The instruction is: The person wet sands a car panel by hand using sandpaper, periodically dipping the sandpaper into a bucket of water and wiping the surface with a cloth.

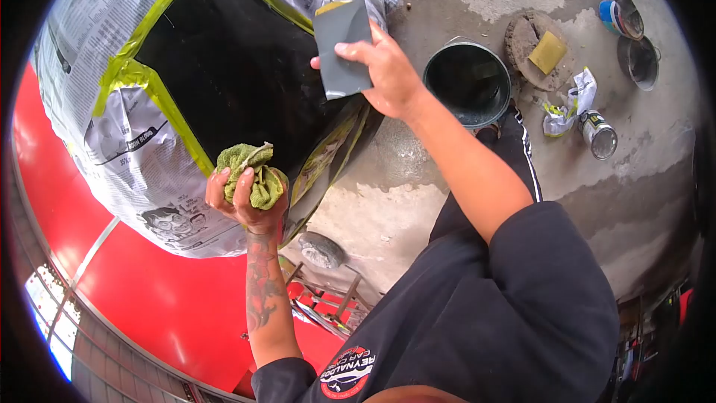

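Observation:
A crumpled green cloth [252, 175] is gripped in my left hand [250, 205], over the lower edge of a black panel [224, 60]. My right hand [384, 71] holds a sheet of grey sandpaper [341, 48] by its right side, thumb on top, near the panel's right edge. A bit of something yellow shows behind the sheet's top. Yellow-green tape [175, 116] borders the panel, and newspaper [112, 157] covers the surface around it. Neither the cloth nor the sheet clearly touches the panel.
Right of my right hand, a dark bucket [468, 121] stands on the wet concrete floor. Beyond it are a round slab [518, 41] with a yellow pad [548, 52], crumpled masking paper [584, 91] and a can [598, 134]. A red car body [149, 291] lies at lower left.

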A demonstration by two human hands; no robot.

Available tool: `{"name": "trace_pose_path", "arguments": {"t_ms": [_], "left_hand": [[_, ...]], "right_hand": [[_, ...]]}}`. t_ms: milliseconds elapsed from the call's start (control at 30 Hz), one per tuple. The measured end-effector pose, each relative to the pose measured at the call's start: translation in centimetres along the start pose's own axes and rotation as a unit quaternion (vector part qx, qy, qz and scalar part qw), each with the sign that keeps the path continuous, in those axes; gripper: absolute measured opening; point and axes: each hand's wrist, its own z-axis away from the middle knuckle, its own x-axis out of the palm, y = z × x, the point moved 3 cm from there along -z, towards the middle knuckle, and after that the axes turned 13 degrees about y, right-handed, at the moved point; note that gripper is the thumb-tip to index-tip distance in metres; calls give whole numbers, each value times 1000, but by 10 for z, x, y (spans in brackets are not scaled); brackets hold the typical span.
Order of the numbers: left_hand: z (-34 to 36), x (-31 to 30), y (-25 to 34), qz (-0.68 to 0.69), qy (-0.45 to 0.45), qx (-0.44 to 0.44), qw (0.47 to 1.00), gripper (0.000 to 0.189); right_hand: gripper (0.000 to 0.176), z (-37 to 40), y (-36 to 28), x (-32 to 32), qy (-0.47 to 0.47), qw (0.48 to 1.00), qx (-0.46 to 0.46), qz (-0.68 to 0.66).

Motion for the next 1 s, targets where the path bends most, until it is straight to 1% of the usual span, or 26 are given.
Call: {"name": "trace_pose_path", "arguments": {"t_ms": [33, 67, 167, 267, 367, 400, 500, 600, 700, 767, 800, 900, 1000], "left_hand": [[0, -2, 0, 0, -2, 0, 1000, 60], [0, -2, -1, 1, -2, -1, 1000, 60], [2, -1, -3, 1, -2, -4, 1000, 59], [3, -1, -3, 0, -4, -6, 1000, 59], [3, -1, -3, -4, -9, -6, 1000, 59], [4, -1, -4, -5, -9, -5, 1000, 59], [3, -1, -4, -1, -10, -7, 1000, 59], [2, -2, -4, 3, -11, -9, 1000, 59], [3, -2, -4, 1, -14, -7, 1000, 59], [4, -2, -4, 0, -13, -7, 1000, 59], [4, -2, -4, 0, -11, -7, 1000, 60], [4, -2, -4, 1, -9, -6, 1000, 60], [5, -2, -4, 3, -9, -9, 1000, 60]], "right_hand": [[43, -2, -3, 0, -8, 1000, 20, -14], [47, -4, -6, 2, 4, 999, 23, -32], [45, -2, -10, 13, 16, 1000, -21, 0], [44, -13, -11, 10, -3, 1000, -30, -6], [44, -18, -19, 11, -36, 999, 9, 10], [43, -17, -20, 15, -26, 1000, 8, -6], [41, -21, -16, 13, -17, 1000, -8, 14], [44, -23, -13, 6, -53, 997, -26, 49], [37, -26, -3, -4, 19, 994, -67, 87], [25, -31, -3, -14, 50, 963, -150, 218], [24, -32, -5, -18, 64, 938, -190, 282], [28, -27, -5, -24, 93, 947, -160, 262], [27, -26, -14, -34, 134, 901, -160, 380]]}}
